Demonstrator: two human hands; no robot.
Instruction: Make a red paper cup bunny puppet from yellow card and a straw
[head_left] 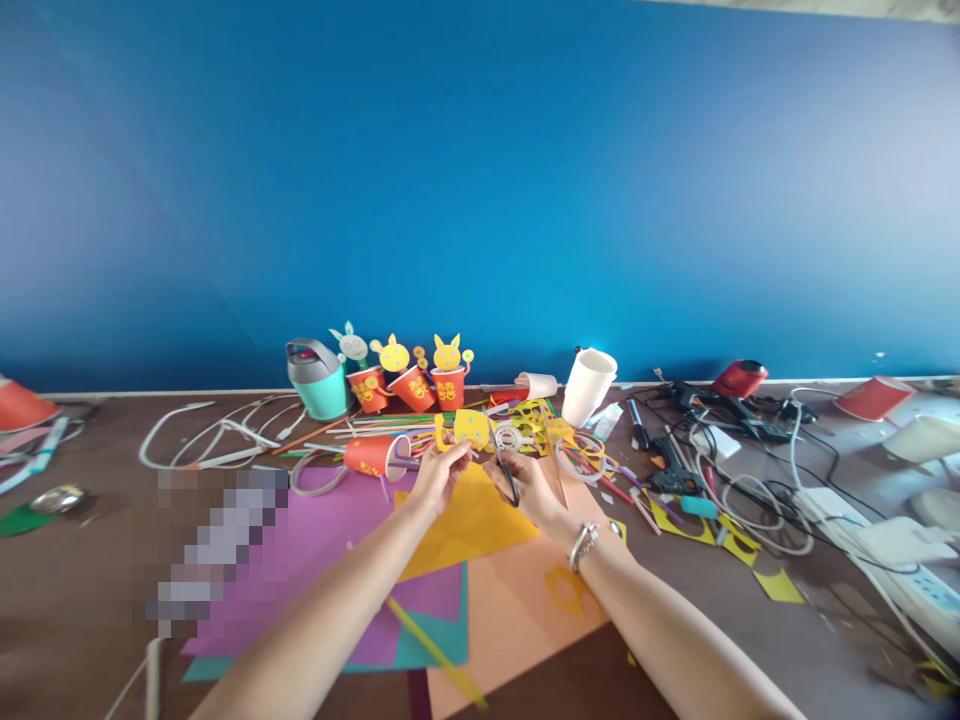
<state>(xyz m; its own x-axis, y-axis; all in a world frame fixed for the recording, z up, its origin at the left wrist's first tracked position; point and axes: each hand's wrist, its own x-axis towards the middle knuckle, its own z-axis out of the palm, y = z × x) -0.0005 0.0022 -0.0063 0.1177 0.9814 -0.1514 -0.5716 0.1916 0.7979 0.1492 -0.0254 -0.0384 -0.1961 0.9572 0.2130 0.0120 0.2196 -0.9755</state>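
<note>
My left hand [441,474] is closed on a piece of yellow paper [470,427] that has small drawn or cut shapes on it. The fingers of my right hand [529,488] are wrapped round the handles of a pair of scissors [507,478], whose blades point up beside the paper's right edge. Whether the blades touch the paper I cannot tell. Under both hands lies a sheet of orange-yellow paper [472,520]. A red paper cup [367,456] lies on its side left of my left hand, with a purple strip at its mouth.
Red cups with paper animal heads [448,385] stand by the blue wall, beside a teal container [321,385]. A white cup [589,388] leans further right. Cables, a glue gun [673,468] and a power strip [911,570] crowd the right. Purple paper [322,540] spreads left.
</note>
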